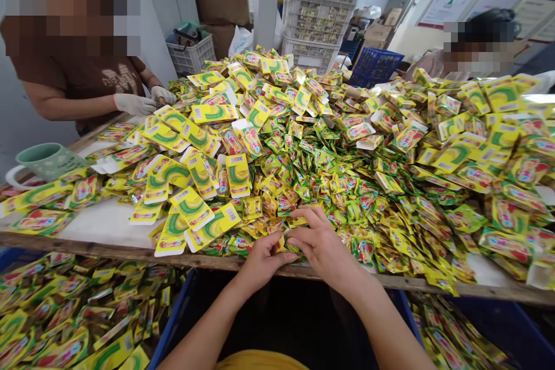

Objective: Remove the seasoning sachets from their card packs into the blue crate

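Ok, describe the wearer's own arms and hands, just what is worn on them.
Both are bare: the left hand and right hand wear no gloves, rings or watch, and no sleeves show on the forearms. The co-worker's hand across the table wears a white glove.

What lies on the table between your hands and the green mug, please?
In the head view, larger yellow-green packets lie between the hands and the green mug, on bare white tabletop.

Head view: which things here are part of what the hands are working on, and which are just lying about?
In hand:
left hand and right hand, both pinching small sachets at the table edge
sachet pile
yellow flat cartons

Lying about:
green mug
stacked white crates
blue basket
blue bins below
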Demonstrator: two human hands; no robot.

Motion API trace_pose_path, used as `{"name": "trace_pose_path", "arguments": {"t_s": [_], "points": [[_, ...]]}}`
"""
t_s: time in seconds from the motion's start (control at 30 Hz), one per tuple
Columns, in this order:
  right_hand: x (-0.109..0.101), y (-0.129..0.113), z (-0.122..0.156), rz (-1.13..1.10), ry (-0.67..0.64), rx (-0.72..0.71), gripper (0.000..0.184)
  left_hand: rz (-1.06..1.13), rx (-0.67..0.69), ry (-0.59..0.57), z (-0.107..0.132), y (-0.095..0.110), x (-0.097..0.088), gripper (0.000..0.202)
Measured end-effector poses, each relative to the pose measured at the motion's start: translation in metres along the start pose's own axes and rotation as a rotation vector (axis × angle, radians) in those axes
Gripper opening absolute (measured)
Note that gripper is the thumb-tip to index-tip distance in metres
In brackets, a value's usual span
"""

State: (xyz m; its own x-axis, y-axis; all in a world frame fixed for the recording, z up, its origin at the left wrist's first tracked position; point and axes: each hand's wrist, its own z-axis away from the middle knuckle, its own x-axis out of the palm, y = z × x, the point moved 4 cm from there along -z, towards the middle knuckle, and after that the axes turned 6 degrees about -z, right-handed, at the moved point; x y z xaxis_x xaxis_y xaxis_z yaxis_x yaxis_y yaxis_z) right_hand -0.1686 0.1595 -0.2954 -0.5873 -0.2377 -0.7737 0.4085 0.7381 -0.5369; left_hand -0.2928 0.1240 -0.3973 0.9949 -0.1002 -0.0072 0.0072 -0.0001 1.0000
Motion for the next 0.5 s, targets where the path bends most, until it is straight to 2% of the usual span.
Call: {"name": "trace_pose_path", "arguments": {"t_s": [0.13,0.2,0.3,0.37,0.5], "points": [[0.003,0.004,0.000,-0.059,-0.155,0.020,0.024,-0.007,-0.036,-0.034,0.000,0.001,-0.001,0.032],[0.008,0.009,0.002,-0.057,-0.140,0.039,0.025,0.002,-0.046,-0.061,-0.001,0.004,-0.002,0.033],[0.015,0.015,0.005,-0.012,-0.005,0.037,0.022,0.032,-0.017,-0.091,-0.001,0.007,-0.002,0.034],[0.016,0.017,0.006,-0.011,0.049,0.041,0.016,0.046,-0.007,-0.072,-0.001,0.007,-0.002,0.036],[0.016,0.015,0.006,-0.092,-0.102,0.062,0.017,0.040,-0.009,0.009,-0.001,0.003,-0.003,0.035]]}}
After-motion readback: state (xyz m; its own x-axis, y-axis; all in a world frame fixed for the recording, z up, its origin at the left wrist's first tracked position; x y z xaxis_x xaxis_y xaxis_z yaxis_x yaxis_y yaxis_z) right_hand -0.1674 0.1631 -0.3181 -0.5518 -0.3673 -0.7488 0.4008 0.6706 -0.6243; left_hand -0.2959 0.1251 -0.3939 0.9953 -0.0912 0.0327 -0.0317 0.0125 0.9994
